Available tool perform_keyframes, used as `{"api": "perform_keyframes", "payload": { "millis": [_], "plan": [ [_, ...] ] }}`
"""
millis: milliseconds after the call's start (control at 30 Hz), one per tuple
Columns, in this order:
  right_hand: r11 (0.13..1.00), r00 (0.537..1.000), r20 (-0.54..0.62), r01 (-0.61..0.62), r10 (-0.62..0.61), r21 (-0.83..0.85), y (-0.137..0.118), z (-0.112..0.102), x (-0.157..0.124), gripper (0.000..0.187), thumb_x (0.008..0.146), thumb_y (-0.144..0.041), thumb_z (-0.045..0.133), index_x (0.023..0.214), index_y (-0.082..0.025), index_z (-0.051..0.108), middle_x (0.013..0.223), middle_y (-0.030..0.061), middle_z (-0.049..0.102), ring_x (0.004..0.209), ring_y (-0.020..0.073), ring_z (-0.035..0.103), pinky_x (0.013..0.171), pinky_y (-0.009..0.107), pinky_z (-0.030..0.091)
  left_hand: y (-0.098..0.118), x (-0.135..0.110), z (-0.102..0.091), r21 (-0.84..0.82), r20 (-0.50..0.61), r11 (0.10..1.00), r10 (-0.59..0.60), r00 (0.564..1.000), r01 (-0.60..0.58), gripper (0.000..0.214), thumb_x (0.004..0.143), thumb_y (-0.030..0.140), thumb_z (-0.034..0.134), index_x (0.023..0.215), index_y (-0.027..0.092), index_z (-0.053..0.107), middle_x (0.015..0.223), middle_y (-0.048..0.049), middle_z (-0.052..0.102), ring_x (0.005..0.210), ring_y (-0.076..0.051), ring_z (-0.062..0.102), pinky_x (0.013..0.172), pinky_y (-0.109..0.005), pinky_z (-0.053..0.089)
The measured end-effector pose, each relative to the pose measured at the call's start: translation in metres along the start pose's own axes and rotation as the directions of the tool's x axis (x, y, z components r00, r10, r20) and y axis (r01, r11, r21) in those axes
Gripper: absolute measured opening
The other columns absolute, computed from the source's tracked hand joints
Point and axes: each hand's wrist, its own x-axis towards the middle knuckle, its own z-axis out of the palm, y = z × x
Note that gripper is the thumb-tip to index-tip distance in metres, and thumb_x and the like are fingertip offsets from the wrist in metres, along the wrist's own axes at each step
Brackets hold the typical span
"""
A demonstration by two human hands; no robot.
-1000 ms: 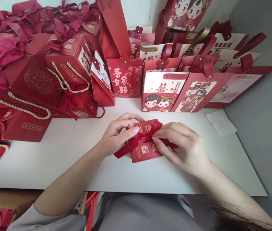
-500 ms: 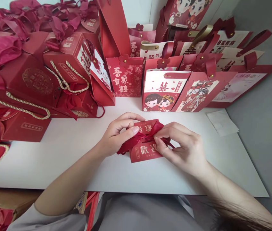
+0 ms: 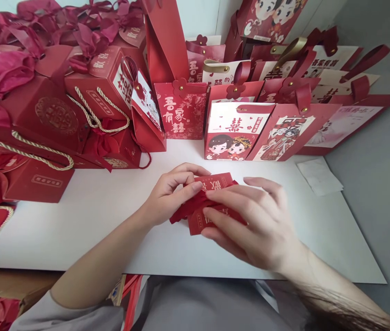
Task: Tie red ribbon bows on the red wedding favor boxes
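At the middle of the white worktop (image 3: 77,230) lies a small red gift box (image 3: 211,202) with gold characters printed on it, and both my hands are on it. My left hand (image 3: 170,197) pinches the box's left end, thumb and forefinger closed together on the dark red ribbon (image 3: 189,209) where it crosses the lid; I judge that grip is there to keep the ribbon from slipping. My right hand (image 3: 253,225) lies flat over the right half of the box, fingers spread and straight, clamped on nothing, only pressing down, which I take to be holding box and ribbon flat against the worktop. A loose tail of the ribbon spills off the box's left side.

Behind the box, well apart from it, stands a row of red paper gift bags (image 3: 238,131), upright with their printed faces toward me. To the left, red boxes with cord handles (image 3: 53,115) are heaped together. A white paper scrap (image 3: 319,177) lies near the worktop's right edge.
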Motion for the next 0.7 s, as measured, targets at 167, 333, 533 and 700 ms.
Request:
{"api": "perform_keyframes", "payload": {
  "millis": [167, 333, 533, 700],
  "plan": [
    [0.997, 0.991, 0.108, 0.072, -0.075, 0.031, -0.002, 0.001, 0.004, 0.025, 0.097, -0.032, 0.066, 0.119, -0.021, 0.068, 0.136, 0.0102, 0.067, 0.124, 0.0296, 0.065, 0.124, 0.061, 0.02, -0.002, 0.0, 0.0, -0.017, -0.01, 1.0, 0.017, 1.0, -0.017, 0.039, 0.095, 0.036, 0.058, 0.061, 0.017, 0.053, 0.116, -0.0075, 0.068, 0.102, -0.022, 0.065, 0.096, -0.037, 0.051],
    [0.982, 0.996, -0.005, 0.094, -0.094, 0.164, 0.013, 0.0, -0.003, 0.015, 0.097, -0.02, 0.064, 0.109, -0.02, 0.072, 0.115, 0.0044, 0.079, 0.112, 0.0207, 0.073, 0.117, 0.048, 0.043, -0.002, 0.0, -0.002, -0.092, 0.013, 0.996, -0.016, 1.0, 0.017, 0.038, 0.096, 0.035, 0.059, 0.063, 0.016, 0.059, 0.111, -0.0074, 0.067, 0.1, -0.02, 0.064, 0.093, -0.033, 0.049],
    [0.946, 0.981, -0.094, 0.187, -0.168, 0.264, 0.025, 0.001, -0.009, 0.009, 0.092, -0.01, 0.068, 0.095, -0.015, 0.074, 0.103, 0.0034, 0.081, 0.106, 0.016, 0.074, 0.102, 0.034, 0.056, -0.004, 0.002, -0.001, -0.157, 0.06, 0.987, -0.035, 0.998, 0.044, 0.034, 0.097, 0.034, 0.059, 0.067, 0.017, 0.064, 0.112, -0.0058, 0.067, 0.099, -0.018, 0.063, 0.095, -0.032, 0.046],
    [0.937, 0.972, -0.105, 0.229, -0.208, 0.263, 0.026, 0.0, -0.008, 0.006, 0.087, -0.011, 0.073, 0.091, -0.015, 0.073, 0.093, 0.0036, 0.079, 0.099, 0.0188, 0.074, 0.096, 0.037, 0.058, -0.003, 0.001, -0.001, -0.2, 0.064, 0.978, -0.049, 0.997, 0.061, 0.034, 0.096, 0.033, 0.06, 0.067, 0.017, 0.065, 0.111, -0.0064, 0.067, 0.099, -0.019, 0.062, 0.093, -0.033, 0.047]
  ]
}}
